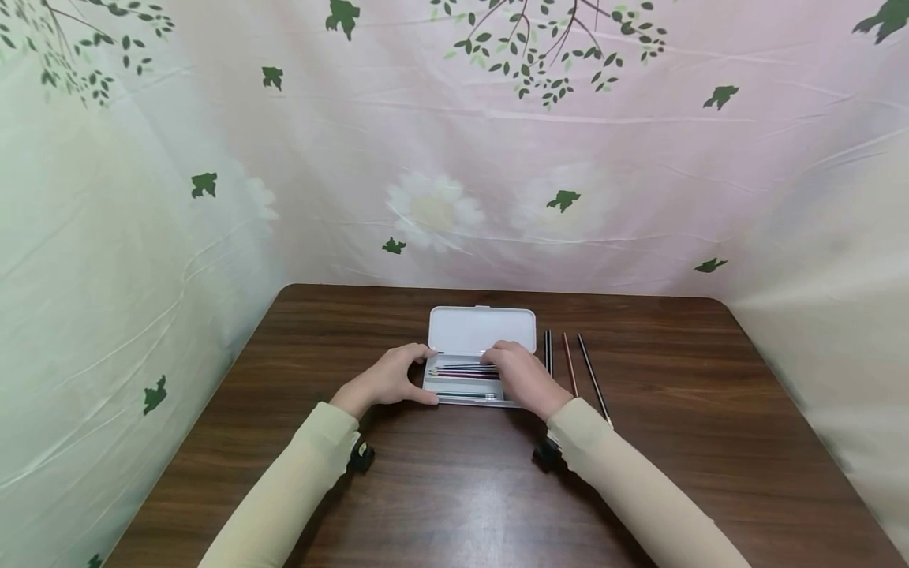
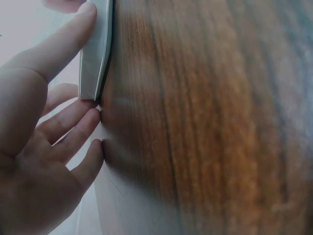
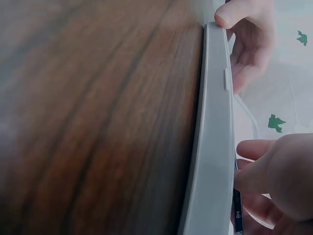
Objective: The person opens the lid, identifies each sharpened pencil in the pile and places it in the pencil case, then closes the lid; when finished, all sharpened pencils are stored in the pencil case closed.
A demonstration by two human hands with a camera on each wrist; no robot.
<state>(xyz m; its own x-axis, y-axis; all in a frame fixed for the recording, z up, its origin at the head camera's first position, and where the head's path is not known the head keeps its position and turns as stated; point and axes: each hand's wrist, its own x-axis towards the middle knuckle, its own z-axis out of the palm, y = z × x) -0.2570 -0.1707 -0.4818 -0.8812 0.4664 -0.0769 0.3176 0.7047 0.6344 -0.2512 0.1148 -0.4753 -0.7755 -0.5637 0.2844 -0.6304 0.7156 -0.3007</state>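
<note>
A white pencil case lies with its lid tipped back on the table. Several pencils lie lengthwise inside it. My left hand grips the case's left end, thumb at the front edge and fingers round the back corner; in the left wrist view its fingertips reach the tabletop. Over the right part of the case, my right hand reaches in with bent fingers. In the right wrist view its thumb and fingers pinch a dark pencil marked HB, just behind the case's front wall.
To the right of the case lie two black pencils, a reddish-brown one and a long dark one with a pale end, partly beside my right sleeve. The brown wooden table meets a printed cloth behind.
</note>
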